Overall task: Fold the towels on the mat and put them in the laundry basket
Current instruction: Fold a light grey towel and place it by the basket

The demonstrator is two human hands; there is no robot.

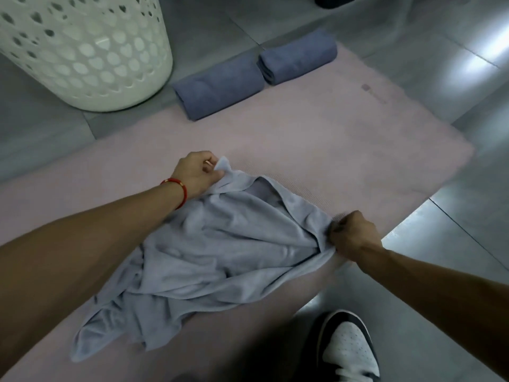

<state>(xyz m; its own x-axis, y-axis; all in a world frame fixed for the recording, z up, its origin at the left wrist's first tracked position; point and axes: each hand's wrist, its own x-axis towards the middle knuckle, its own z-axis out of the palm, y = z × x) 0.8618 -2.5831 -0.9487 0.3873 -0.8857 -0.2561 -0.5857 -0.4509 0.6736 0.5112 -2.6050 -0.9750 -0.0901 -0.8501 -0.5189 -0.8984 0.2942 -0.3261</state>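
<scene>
A crumpled light grey towel [220, 252] lies on the pink mat [316, 139]. My left hand [197, 173], with a red band at the wrist, pinches the towel's far corner. My right hand [351, 234] grips the towel's right edge in a fist near the mat's right border. Two folded blue-grey towels lie at the mat's far edge, one [220, 88] on the left and one [298, 57] on the right, end to end. The white perforated laundry basket [82, 48] stands on the floor at the upper left, beyond the mat.
Grey glossy floor tiles [454, 205] surround the mat. A black and white sneaker [347, 351] stands on the floor at the lower right, beside the mat. A dark object [334, 1] sits at the top edge.
</scene>
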